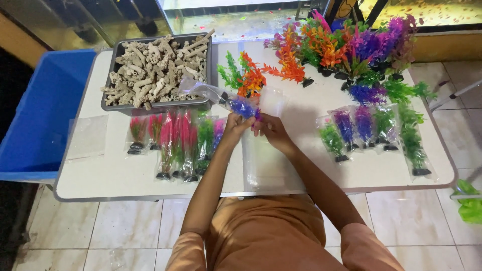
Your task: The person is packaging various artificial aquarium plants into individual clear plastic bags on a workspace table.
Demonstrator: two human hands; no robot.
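Over the middle of the white table (115,175), my left hand (234,125) and my right hand (267,128) together hold a clear plastic bag (208,92) with a blue-purple plastic aquarium plant (244,108) partly inside it. The bag's open end is at my fingers and its far end points up-left toward the grey tray. Right behind my hands stand loose green and orange plastic plants (243,75). Empty clear bags (263,160) lie on the table under my wrists.
A grey tray (111,106) of pale coral pieces sits back left. Bagged pink and green plants (178,143) lie front left, bagged purple and green ones (371,130) on the right. A heap of colourful loose plants (351,47) fills the back right. A blue bin (42,115) stands left of the table.
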